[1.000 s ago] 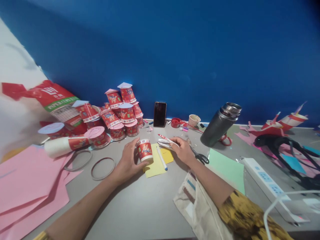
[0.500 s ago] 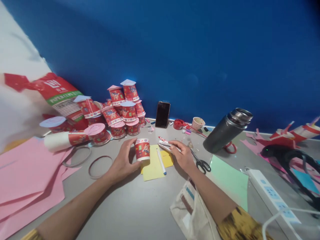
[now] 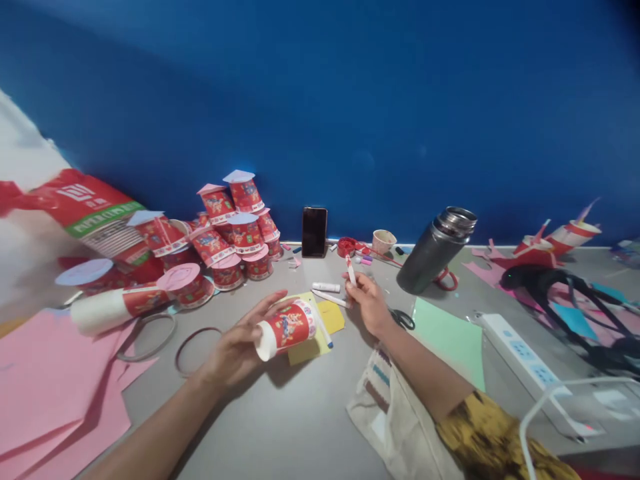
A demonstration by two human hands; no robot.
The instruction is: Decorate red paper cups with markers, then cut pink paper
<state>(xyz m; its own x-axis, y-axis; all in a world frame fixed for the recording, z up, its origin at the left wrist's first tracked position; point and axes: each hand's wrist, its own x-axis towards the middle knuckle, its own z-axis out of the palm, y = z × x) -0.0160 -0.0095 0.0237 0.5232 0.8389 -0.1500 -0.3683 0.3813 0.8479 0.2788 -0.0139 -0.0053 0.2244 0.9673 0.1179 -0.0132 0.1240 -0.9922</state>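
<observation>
In the head view my left hand grips a red printed paper cup, tilted on its side above the table with a white end toward the lower left. My right hand pinches a slim white tube with red markings, held nearly upright; I cannot make out its exact kind. Beneath the cup lies a yellow sheet of paper with a blue-tipped white marker across it. A short white tube and a white pen rest between my hands.
Left stands a stack of red paper cups with paper tops, near pink paper. A phone leans at the back. Right are a dark flask, scissors, green paper, a power strip and a cloth bag.
My left hand has tipped the cup from upright onto its side and brought it nearer. My right hand has raised the slim tube upright, leaving the short white tube on the table.
</observation>
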